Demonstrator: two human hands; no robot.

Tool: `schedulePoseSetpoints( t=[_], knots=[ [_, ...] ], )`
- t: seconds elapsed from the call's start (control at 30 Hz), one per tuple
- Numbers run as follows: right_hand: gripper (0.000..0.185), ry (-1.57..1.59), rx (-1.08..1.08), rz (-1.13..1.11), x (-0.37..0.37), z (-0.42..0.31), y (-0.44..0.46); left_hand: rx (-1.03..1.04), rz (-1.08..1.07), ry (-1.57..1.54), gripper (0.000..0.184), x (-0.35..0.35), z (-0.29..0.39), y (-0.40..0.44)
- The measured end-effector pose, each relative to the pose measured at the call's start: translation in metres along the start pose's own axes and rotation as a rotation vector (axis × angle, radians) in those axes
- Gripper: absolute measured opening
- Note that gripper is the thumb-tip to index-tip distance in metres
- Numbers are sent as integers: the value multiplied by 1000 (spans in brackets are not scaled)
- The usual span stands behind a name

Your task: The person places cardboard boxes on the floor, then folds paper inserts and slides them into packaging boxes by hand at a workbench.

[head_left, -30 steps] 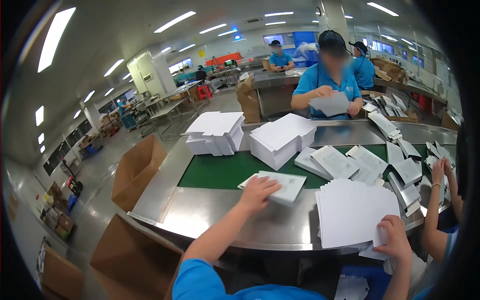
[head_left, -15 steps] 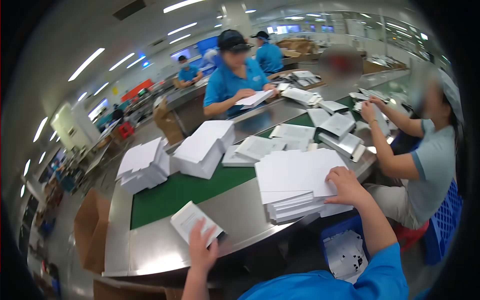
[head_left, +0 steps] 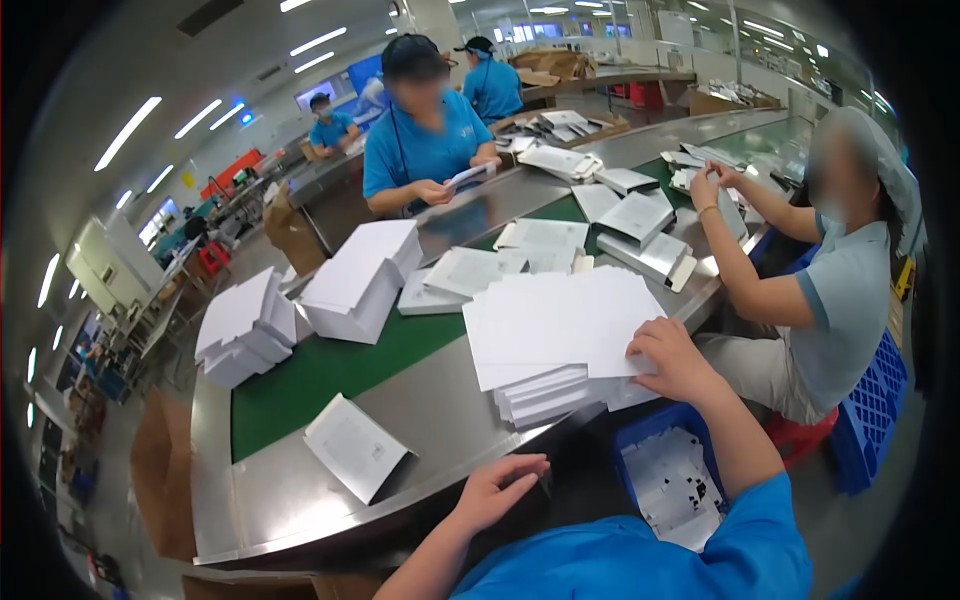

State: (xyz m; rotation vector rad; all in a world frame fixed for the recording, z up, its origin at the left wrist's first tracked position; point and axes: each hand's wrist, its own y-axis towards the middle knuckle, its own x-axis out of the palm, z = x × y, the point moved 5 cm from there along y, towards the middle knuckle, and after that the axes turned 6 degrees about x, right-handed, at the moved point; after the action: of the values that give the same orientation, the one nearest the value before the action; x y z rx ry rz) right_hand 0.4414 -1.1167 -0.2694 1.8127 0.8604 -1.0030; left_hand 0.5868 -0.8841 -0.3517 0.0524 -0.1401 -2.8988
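Note:
My right hand rests on the right edge of a stack of flat white card sheets, its fingers curled over the top sheet. My left hand is in the air just off the table's front edge, fingers stretched and apart from the thumb, holding nothing. To its left, a folded white box with small print lies alone on the metal table. Several printed white boxes lie beyond the stack. Two piles of white card, one at the far left and one beside it, stand on the green belt.
Across the metal table, a co-worker holds a white piece. Another person sits at the right, handling a box. A blue bin of scraps stands below the front edge. Brown cartons stand at the left.
The view has swung right. My left hand has let go of the box, which stays on the table, and has drawn back toward my body. My right hand remains at the sheet stack.

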Motion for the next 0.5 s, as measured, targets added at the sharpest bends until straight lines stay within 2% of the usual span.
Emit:
schedulePoseSetpoints(
  t=[0.07, 0.1, 0.13, 0.17, 0.2, 0.23, 0.27, 0.3, 0.33, 0.4, 0.43, 0.47, 0.5],
  knots=[
    [30, 110, -81, 131, -4, -2, -3, -20, -36, -51, 35, 0, -5, 2],
    [22, 134, -110, 269, -8, -6, -5, -16, -33, -150, 38, 1, -3, 3],
    [22, 138, -106, 261, -7, -11, -6, -14, -29, -247, 42, 2, -3, 3],
    [21, 168, -173, 392, -14, -23, -10, -38, -47, -256, 52, 1, -7, 4],
    [20, 199, -242, 522, -19, -35, -14, -43, -43, -260, 52, 2, -5, 6],
    [19, 169, -346, 550, -14, -47, -19, -11, 23, -450, 55, 2, 3, 9],
    [19, 178, -347, 543, -9, -58, -21, 23, 93, -636, 60, 0, 10, 11],
    [19, 212, -472, 486, -4, -77, -24, -8, 153, -658, 64, -3, 13, 12],
    [20, 250, -598, 427, 1, -93, -28, 30, 188, -710, 61, -8, 13, 12],
    [20, 282, -659, 362, 17, -111, -30, 7, 518, -742, 50, -21, 20, 4],
    [21, 298, -715, 308, 23, -118, -30, 6, 539, -741, 50, -24, 21, 1],
    [21, 313, -725, 300, 23, -121, -28, 23, 615, -731, 46, -31, 22, -4],
    [21, 325, -619, 311, 18, -118, -19, 41, 690, -720, 42, -38, 22, -10]
  ],
)
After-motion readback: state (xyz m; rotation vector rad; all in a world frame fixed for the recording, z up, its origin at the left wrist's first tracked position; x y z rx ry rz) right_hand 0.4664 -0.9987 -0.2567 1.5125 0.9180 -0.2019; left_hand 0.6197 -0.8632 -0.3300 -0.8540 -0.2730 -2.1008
